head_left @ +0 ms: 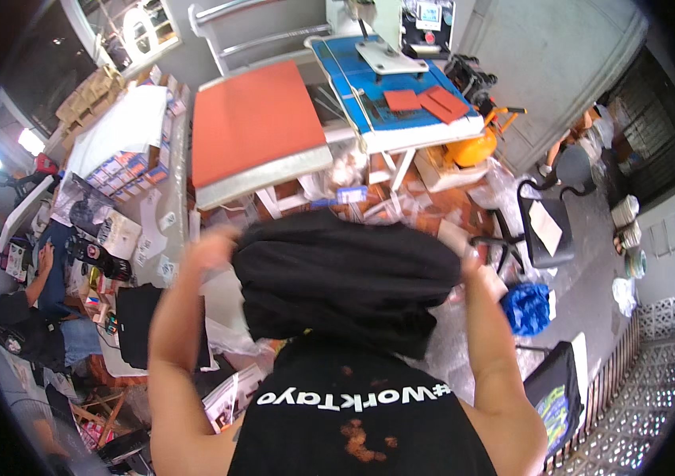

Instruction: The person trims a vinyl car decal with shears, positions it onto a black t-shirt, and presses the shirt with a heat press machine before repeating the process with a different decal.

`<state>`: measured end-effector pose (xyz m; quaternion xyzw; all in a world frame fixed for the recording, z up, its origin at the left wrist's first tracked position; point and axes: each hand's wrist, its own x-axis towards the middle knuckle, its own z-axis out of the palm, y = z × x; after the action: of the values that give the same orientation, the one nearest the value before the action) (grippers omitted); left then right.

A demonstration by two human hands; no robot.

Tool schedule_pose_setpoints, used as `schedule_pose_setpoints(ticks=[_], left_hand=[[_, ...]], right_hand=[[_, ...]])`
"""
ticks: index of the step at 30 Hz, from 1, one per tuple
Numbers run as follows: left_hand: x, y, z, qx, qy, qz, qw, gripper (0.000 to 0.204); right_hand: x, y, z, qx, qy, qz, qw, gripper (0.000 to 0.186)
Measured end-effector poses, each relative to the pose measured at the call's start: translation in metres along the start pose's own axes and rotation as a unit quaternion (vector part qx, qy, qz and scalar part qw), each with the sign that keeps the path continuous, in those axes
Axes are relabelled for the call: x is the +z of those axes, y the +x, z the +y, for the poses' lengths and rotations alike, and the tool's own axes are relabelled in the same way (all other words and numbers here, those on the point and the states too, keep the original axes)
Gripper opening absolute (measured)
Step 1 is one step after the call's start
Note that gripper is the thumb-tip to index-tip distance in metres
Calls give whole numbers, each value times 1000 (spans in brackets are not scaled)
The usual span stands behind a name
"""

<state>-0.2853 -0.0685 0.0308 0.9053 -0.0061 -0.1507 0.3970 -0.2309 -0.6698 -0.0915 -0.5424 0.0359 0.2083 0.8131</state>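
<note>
A thick bundle of black cloth (345,274) hangs in front of my chest, gathered into soft folds. My left hand (217,244) grips its left end, and my right hand (468,260) has hold of the right end. Both hands are smeared by motion and partly hidden by the fabric, so single fingers are hard to make out. The lower edge of the bundle droops over the front of my black top.
Ahead stand a table with a red-orange sheet (254,119) and a blue-topped table (345,79) bearing red pieces. A black chair (545,230) and a blue plastic bag (526,309) are to the right. On the left, a person (28,329) sits near a cluttered table.
</note>
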Motion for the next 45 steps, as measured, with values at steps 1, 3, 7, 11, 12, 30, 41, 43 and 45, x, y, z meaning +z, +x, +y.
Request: schedule_pose_setpoints(ticks=[1, 3, 7, 11, 12, 30, 41, 43, 45], left_hand=[[-43, -13, -20, -8, 2, 62, 998, 34], [-118, -26, -60, 72, -563, 200, 799, 31], [-194, -55, -85, 108, -617, 346, 699, 34], [-218, -27, -12, 119, -576, 307, 748, 33], [-239, -34, -10, 97, -541, 325, 770, 33], [137, -64, -77, -69, 78, -219, 970, 26], [96, -48, 1, -10, 44, 159, 986, 23], [70, -38, 28, 95, 60, 214, 970, 16], [38, -24, 34, 176, 99, 233, 951, 14]], right_hand=[[-57, -20, -20, -52, 76, 20, 996, 40], [-165, -80, -67, -172, 193, 33, 965, 41], [-153, -117, -132, -221, 182, 293, 912, 39], [-153, -149, -197, -321, 153, 261, 897, 31], [-140, -146, -213, -320, 107, 292, 895, 31], [18, -172, 68, 244, -517, -42, 819, 52], [-4, -131, 49, 14, -693, 243, 679, 29], [28, -118, 9, 13, -674, 251, 695, 32], [37, -126, -19, 0, -664, 185, 724, 27]])
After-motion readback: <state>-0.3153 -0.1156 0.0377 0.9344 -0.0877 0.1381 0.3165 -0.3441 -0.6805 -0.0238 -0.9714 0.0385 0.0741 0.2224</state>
